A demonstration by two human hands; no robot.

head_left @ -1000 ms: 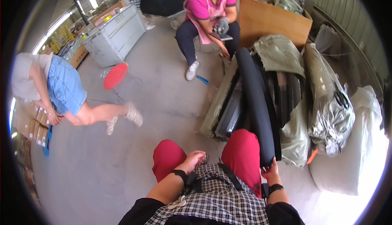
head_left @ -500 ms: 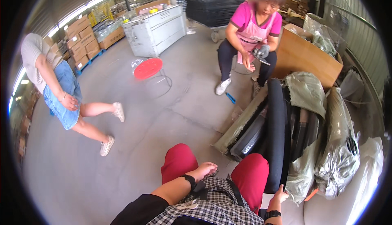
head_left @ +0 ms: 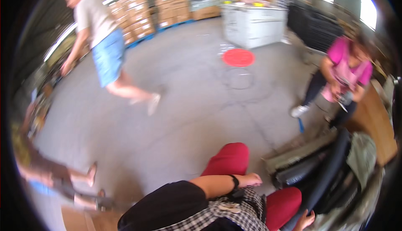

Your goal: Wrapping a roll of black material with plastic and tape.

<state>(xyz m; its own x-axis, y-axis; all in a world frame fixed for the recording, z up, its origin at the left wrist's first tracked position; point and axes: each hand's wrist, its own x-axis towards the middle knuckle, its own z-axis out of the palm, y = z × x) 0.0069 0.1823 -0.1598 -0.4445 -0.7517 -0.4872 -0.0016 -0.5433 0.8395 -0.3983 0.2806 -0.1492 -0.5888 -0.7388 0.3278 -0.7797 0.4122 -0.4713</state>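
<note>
My left hand (head_left: pixel 251 179) rests over my lap, fingers curled in; what they hold, if anything, is hidden. At the lower right, my right hand (head_left: pixel 305 221) grips the near end of a long black roll (head_left: pixel 323 185). The roll leans beside my right knee, its far end pointing away from me. Other dark rolls (head_left: pixel 295 173) lie next to it in an opened grey-green woven wrap (head_left: pixel 362 153).
A seated person in pink (head_left: pixel 349 69) handles something at the right, beside a large cardboard box (head_left: pixel 374 118). Ahead stand a red stool (head_left: pixel 238 57) and a grey cabinet (head_left: pixel 259 25). A person in denim shorts (head_left: pixel 106 51) walks at left; another person (head_left: pixel 46 168) is at lower left.
My view has swung to the left, so the room shifts rightward. The walking person has moved on, and another person has come into view at lower left. My right hand stays on the roll.
</note>
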